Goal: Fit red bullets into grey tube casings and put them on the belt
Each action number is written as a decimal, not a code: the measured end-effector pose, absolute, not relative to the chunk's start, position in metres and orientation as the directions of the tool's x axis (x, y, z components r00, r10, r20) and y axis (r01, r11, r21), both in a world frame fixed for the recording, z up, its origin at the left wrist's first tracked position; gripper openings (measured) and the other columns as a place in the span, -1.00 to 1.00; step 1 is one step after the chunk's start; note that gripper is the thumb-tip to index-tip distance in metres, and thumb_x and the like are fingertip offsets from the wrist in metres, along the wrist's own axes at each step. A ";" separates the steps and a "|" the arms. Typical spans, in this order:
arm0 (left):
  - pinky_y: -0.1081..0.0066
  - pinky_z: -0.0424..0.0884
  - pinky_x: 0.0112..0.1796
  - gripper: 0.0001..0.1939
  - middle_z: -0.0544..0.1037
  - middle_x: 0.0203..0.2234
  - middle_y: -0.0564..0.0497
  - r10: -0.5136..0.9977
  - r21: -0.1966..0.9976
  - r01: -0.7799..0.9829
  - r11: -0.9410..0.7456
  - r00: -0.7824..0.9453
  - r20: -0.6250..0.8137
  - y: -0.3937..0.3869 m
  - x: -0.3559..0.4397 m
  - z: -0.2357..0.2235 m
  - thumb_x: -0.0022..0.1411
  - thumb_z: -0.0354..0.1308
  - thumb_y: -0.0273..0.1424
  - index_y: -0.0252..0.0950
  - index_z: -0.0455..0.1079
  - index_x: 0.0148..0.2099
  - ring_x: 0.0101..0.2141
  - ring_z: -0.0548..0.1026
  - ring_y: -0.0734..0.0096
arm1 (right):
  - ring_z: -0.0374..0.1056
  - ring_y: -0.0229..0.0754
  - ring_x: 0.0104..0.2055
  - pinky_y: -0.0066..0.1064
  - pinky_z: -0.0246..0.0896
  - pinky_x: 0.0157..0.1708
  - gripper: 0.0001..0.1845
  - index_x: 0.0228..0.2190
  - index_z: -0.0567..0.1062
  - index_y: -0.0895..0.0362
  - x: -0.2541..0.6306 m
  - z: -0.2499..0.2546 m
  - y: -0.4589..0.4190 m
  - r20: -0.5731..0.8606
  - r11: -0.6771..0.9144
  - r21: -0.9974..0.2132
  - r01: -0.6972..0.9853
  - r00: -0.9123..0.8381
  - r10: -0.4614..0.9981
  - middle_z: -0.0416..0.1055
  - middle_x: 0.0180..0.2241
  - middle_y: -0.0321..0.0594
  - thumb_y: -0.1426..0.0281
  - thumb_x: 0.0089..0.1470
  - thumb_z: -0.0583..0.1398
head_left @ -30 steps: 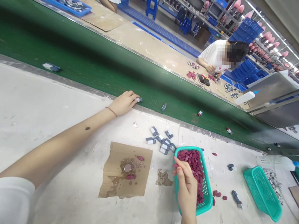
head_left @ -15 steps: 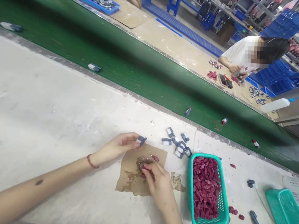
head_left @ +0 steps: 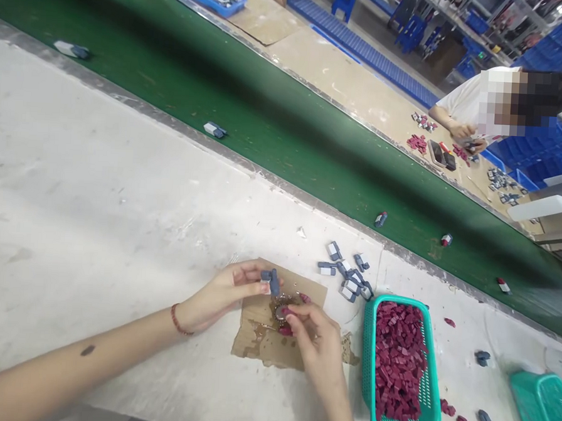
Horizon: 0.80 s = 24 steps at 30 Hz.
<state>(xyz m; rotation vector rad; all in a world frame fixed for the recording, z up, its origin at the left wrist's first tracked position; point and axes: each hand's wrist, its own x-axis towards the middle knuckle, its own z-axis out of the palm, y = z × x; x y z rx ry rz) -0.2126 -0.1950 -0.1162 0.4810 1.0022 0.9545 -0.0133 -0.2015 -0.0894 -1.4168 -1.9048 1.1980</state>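
Observation:
My left hand [head_left: 232,291] pinches a small grey-blue and white plastic part [head_left: 272,281], holding it above the left side of a stained cardboard piece [head_left: 259,347]. Between the thumb and fingers of my right hand [head_left: 319,338] is a small dark-red piece [head_left: 284,312], held at a small round dish [head_left: 280,313] that sits in a wet brown patch. Other dark-red pieces lie on the cardboard beside my fingers. Just behind the cardboard is a loose pile of grey-and-white parts [head_left: 350,284].
A green basket [head_left: 366,378] full of dark-red pieces stands at my right, a second green basket [head_left: 542,400] beyond it. Behind the table runs a green conveyor belt [head_left: 284,154] carrying scattered parts. Across it a co-worker [head_left: 466,101] handles similar parts near a white bottle [head_left: 540,207].
The grey-blue part in my left hand has turned and now stands more upright. My right hand stays at the small dish. The whole view has shifted, so things appear farther right.

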 end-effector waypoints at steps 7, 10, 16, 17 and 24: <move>0.46 0.45 -0.31 -0.63 0.51 -0.35 0.04 0.763 0.563 -0.552 0.615 0.236 -0.601 -0.198 -0.214 -0.109 -0.09 0.42 -0.30 -0.20 0.51 -0.18 -0.36 0.48 0.39 | 0.52 -0.15 -0.32 -0.33 0.46 -0.28 -0.92 -0.35 0.54 0.08 -0.021 -0.086 -0.207 0.070 0.183 -0.912 0.366 -0.301 0.951 0.58 -0.37 -0.18 0.38 0.13 0.22; 0.50 0.44 -0.36 -0.60 0.48 -0.40 0.06 0.746 0.544 -0.557 0.628 0.232 -0.624 -0.199 -0.213 -0.108 -0.15 0.46 -0.31 -0.22 0.51 -0.21 -0.37 0.46 0.43 | 0.51 -0.17 -0.33 -0.34 0.45 -0.27 -0.93 -0.34 0.51 0.08 -0.026 -0.084 -0.206 0.124 0.262 -0.887 0.381 -0.352 0.928 0.57 -0.36 -0.18 0.41 0.16 0.20; 0.57 0.38 -0.46 -0.58 0.45 -0.49 0.13 0.750 0.533 -0.575 0.621 0.239 -0.617 -0.201 -0.213 -0.108 -0.22 0.51 -0.28 -0.27 0.46 -0.29 -0.48 0.40 0.55 | 0.48 -0.20 -0.28 -0.35 0.41 -0.25 -0.88 -0.30 0.47 0.08 -0.032 -0.080 -0.200 0.223 0.432 -0.815 0.385 -0.480 0.849 0.54 -0.33 -0.18 0.49 0.22 0.14; 0.58 0.37 -0.47 -0.57 0.44 -0.50 0.14 0.750 0.534 -0.572 0.623 0.242 -0.616 -0.201 -0.214 -0.108 -0.22 0.51 -0.27 -0.27 0.45 -0.29 -0.49 0.40 0.57 | 0.47 -0.20 -0.28 -0.35 0.40 -0.24 -0.88 -0.29 0.46 0.08 -0.033 -0.081 -0.199 0.237 0.452 -0.806 0.382 -0.491 0.838 0.54 -0.32 -0.18 0.50 0.22 0.13; 0.59 0.37 -0.47 -0.51 0.45 -0.53 0.15 0.746 0.550 -0.544 0.634 0.243 -0.620 -0.202 -0.212 -0.104 -0.27 0.52 -0.20 -0.29 0.41 -0.32 -0.50 0.41 0.58 | 0.43 -0.22 -0.32 -0.39 0.36 -0.32 -0.84 -0.29 0.43 0.07 -0.036 -0.081 -0.197 0.272 0.519 -0.763 0.386 -0.537 0.798 0.51 -0.34 -0.20 0.55 0.23 0.09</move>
